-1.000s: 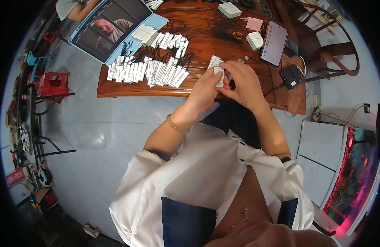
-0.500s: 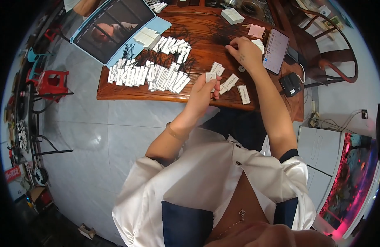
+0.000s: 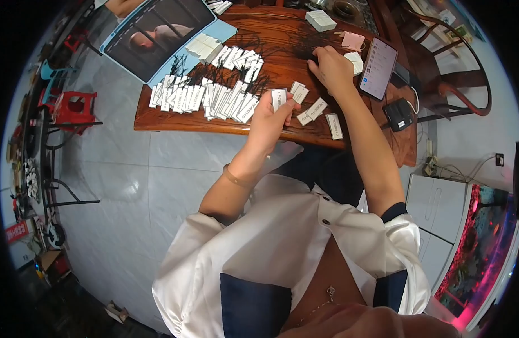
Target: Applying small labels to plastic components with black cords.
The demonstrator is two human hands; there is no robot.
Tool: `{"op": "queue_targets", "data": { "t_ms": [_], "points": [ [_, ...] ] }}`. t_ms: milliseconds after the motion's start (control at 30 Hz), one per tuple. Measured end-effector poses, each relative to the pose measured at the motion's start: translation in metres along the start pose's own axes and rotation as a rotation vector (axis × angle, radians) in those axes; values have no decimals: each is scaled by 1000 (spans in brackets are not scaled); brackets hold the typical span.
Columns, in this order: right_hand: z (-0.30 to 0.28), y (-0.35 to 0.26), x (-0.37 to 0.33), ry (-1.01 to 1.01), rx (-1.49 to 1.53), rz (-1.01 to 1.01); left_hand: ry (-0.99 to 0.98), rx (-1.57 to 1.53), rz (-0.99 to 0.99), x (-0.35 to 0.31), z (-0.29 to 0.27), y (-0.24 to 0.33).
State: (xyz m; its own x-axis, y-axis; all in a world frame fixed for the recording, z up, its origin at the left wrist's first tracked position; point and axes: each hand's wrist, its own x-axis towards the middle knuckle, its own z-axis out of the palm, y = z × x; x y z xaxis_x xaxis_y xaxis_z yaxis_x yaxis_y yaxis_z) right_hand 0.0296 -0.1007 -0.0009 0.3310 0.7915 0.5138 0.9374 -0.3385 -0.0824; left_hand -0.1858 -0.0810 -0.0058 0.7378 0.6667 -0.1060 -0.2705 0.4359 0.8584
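Already corded, seemingly: white tags, heaped left
Left hand: pinching one tag
Right hand: at black cords, grip unclear
Apparently cordless: loose tags

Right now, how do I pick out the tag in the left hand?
Find the brown wooden table, then the left hand over its near edge. The white rectangular tag sits in that hand; unlike the loose tags lying nearby, it's held.

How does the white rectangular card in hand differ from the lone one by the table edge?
The left hand grips the held white rectangular card; the lone white rectangular card lies on the brown wooden table. A thumb partly covers the held card; the lone card is uncovered. Both bear dark print.
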Motion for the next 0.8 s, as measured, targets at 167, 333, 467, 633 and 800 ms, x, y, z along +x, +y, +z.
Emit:
{"op": "queue_targets", "data": {
  "t_ms": [167, 333, 467, 633, 800],
  "points": [
    [7, 11, 2, -85, -84, -41, -16, 21, 2, -3, -4, 1],
    [-20, 9, -19, -138, -53, -38, 11, 36, 4, -5, -7, 7],
    [-24, 19, -21, -43, -37, -47, 20, 12, 9, -3, -5, 6],
    [-22, 21, -10, -90, -32, -76, 15, 33, 32, -4, -6, 7],
    [-15, 4, -8, -279, -78, -13, 32, 63, 56, -2, -12, 12]
  ]
}}
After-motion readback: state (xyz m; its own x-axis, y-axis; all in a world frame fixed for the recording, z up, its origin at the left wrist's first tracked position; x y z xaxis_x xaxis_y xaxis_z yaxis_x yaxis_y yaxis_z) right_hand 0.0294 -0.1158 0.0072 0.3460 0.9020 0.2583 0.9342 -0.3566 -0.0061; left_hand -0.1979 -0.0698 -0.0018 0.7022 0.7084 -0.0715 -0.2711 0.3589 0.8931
